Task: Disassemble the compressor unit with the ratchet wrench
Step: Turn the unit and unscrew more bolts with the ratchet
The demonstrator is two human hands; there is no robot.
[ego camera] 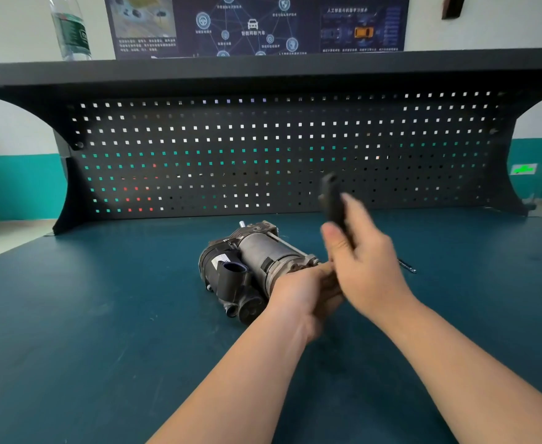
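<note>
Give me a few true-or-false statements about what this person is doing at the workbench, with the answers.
1. The right hand grips a dark tool handle. True.
2. The compressor unit hangs on the pegboard. False: it lies on the blue bench top.
3. The left hand is at the compressor's near right end. True.
4. A water bottle stands on the bench top beside the compressor. False: it stands on the shelf above the pegboard.
5. A thin metal tool lies on the bench, right of the hands. True.
</note>
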